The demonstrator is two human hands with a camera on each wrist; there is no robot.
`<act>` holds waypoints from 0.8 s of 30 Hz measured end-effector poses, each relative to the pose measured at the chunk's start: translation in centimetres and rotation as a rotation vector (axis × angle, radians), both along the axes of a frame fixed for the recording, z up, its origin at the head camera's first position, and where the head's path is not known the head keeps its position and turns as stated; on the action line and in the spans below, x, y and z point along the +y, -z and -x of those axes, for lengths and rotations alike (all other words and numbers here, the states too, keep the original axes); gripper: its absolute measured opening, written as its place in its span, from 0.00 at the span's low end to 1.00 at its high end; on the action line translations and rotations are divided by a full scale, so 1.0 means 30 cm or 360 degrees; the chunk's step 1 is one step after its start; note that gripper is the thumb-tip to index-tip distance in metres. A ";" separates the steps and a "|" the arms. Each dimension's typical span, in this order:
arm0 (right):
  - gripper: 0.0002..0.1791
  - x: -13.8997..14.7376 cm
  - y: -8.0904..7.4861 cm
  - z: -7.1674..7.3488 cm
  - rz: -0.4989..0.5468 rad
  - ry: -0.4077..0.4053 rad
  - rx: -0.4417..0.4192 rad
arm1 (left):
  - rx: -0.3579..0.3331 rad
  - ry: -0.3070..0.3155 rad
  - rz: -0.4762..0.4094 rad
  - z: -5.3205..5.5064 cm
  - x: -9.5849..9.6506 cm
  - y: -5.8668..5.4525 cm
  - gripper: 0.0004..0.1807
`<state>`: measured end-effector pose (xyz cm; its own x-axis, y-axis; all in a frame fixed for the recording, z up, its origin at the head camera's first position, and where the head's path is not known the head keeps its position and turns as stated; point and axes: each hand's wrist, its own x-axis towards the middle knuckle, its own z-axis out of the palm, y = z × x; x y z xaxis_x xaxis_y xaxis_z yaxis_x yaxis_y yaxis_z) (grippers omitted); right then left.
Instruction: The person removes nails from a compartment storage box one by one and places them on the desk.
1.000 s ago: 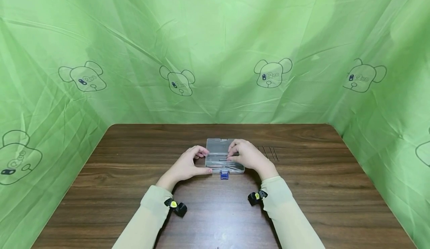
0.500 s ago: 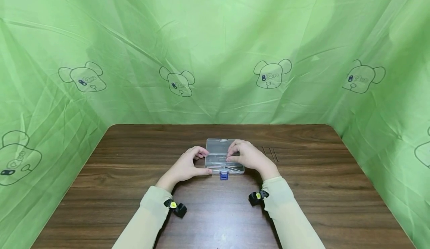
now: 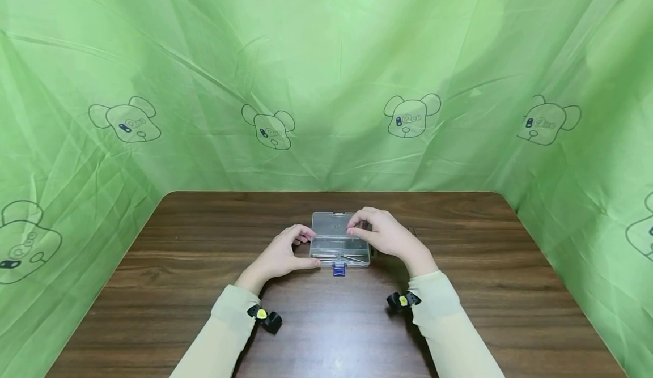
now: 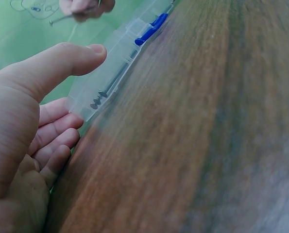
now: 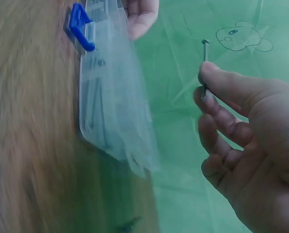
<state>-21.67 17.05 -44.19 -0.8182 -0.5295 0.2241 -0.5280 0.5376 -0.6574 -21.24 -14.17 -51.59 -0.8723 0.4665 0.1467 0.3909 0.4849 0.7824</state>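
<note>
A clear plastic compartment box (image 3: 330, 243) lies on the table with its lid (image 3: 329, 223) tipped back and its blue latch (image 3: 339, 270) hanging at the front. Long screws (image 3: 352, 259) lie in its front row. My left hand (image 3: 279, 254) is at the box's left end, fingertips touching the side and thumb by the front corner. Above the box's right part, my right hand (image 3: 386, 234) pinches one screw (image 5: 205, 51) between thumb and forefinger, seen plainly in the right wrist view. In the left wrist view that screw (image 4: 57, 21) shows head-end out.
More loose screws (image 3: 412, 231) lie on the table right of the box, mostly hidden behind my right hand. The brown wooden table (image 3: 204, 219) is walled by green cloth (image 3: 326, 43) with printed bear-like faces.
My right hand has risen from the box's compartments and shifted right, with a screw now plainly in its pinch. It now covers most of the loose screws. The left hand stays at the box.
</note>
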 end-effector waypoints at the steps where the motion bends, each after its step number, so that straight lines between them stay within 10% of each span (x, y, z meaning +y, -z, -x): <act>1: 0.02 0.010 -0.008 -0.005 -0.0004 0.0013 0.0003 | 0.0006 0.0003 -0.0001 0.001 0.000 0.001 0.36; 24: 0.06 0.265 -0.108 -0.082 -0.0106 0.0408 0.0049 | 0.0013 0.0000 0.0006 -0.003 0.003 0.000 0.36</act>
